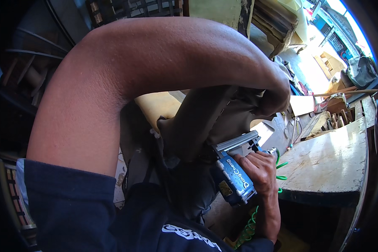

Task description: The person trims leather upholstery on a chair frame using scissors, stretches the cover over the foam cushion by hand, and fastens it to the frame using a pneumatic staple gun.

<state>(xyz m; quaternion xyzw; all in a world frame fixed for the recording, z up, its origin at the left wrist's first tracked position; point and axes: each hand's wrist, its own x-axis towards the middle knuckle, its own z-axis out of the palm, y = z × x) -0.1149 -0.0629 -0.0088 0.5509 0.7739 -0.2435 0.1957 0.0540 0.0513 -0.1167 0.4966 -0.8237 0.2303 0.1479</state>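
Dark brown upholstery material (199, 117) covers a padded piece with a stapled seam, beside a beige foam surface (151, 107). My left arm arches over it, and my left hand (274, 94) is curled on the material's far upper part, its fingertips partly hidden. My right hand (256, 168) grips a blue pneumatic staple gun (235, 187) with a silver nose, which lies against the material's lower right. A green coiled hose (250, 227) hangs below it, with more coils right of the hand.
A worn white worktable (323, 157) is on the right, with wood offcuts (338, 119) behind it. Dark bags (359, 71) lie at the upper right. A stack of padded panels (269, 23) stands at the top, near a woven-strap frame (126, 8). Wooden pieces (29, 71) lie at the left.
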